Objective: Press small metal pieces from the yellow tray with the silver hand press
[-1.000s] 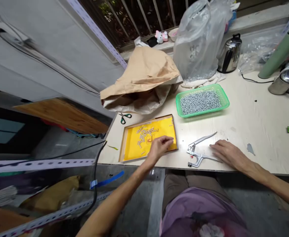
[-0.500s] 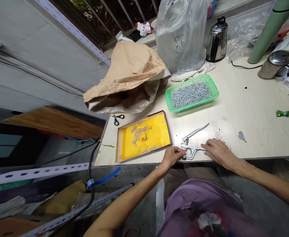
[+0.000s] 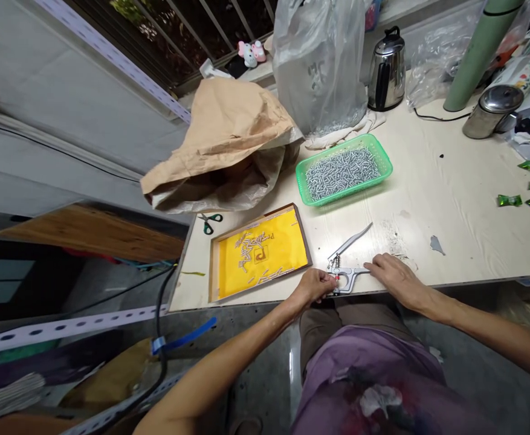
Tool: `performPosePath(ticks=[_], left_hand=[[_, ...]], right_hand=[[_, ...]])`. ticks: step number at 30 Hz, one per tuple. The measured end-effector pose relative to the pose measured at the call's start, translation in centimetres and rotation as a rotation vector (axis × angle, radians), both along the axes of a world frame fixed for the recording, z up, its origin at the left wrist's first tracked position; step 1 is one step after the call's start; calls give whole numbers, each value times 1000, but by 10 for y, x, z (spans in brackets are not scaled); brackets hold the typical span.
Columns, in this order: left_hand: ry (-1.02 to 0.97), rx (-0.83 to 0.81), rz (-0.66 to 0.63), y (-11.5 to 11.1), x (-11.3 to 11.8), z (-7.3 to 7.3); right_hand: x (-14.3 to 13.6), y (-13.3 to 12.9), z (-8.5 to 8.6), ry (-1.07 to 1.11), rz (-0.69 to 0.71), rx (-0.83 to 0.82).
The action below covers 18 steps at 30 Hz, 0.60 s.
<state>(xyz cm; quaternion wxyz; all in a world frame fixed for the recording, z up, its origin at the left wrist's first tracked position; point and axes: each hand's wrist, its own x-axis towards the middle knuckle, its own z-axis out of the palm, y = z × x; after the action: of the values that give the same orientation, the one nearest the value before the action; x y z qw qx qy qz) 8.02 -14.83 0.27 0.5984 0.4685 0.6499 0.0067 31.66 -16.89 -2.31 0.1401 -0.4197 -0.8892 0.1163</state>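
Observation:
Silver hand pliers (image 3: 350, 273) with a spring and a small red part lie at the table's front edge, handles spread apart. My right hand (image 3: 394, 277) has its fingers closed on the end of the lower handle. At the jaw end, my left hand (image 3: 315, 286) pinches its thumb and fingers together beside the red part; what they hold is too small to make out. Left of that hand is a shallow tray (image 3: 306, 237) lined in yellow, with small metal pins (image 3: 252, 249) scattered in it. A green basket (image 3: 344, 198) full of similar silver pieces stands behind the pliers.
Green-handled scissors (image 3: 210, 222) lie by the tray's far left corner. A brown paper sack (image 3: 232, 121), a clear plastic bag (image 3: 319, 66) and a steel kettle (image 3: 387, 72) stand at the back. Green-wrapped sweets (image 3: 509, 200) and a steel cup (image 3: 491, 115) are at the right.
The view has shifted slightly, so the table things appear a little further left. Both hands keep their places at the pliers, with the left still pinching at the jaw.

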Motion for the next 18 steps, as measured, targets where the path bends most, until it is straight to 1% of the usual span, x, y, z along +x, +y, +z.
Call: performPosePath(ticks=[3, 6, 9, 12, 15, 18], left_hand=[[29, -34, 44, 0, 3, 0], [42, -65, 82, -1, 6, 0], [26, -82, 111, -2, 7, 0], [7, -78, 135, -3, 6, -1], [-16, -70, 155, -5, 5, -1], [-24, -77, 168, -6, 5, -1]], right_hand=[[-1, -3, -3, -24, -25, 22], [0, 2, -1, -23, -22, -8], [0, 20, 6, -3, -5, -53], [1, 45, 13, -48, -24, -31], [4, 66, 12, -105, 36, -38], [7, 75, 9, -140, 106, -70]])
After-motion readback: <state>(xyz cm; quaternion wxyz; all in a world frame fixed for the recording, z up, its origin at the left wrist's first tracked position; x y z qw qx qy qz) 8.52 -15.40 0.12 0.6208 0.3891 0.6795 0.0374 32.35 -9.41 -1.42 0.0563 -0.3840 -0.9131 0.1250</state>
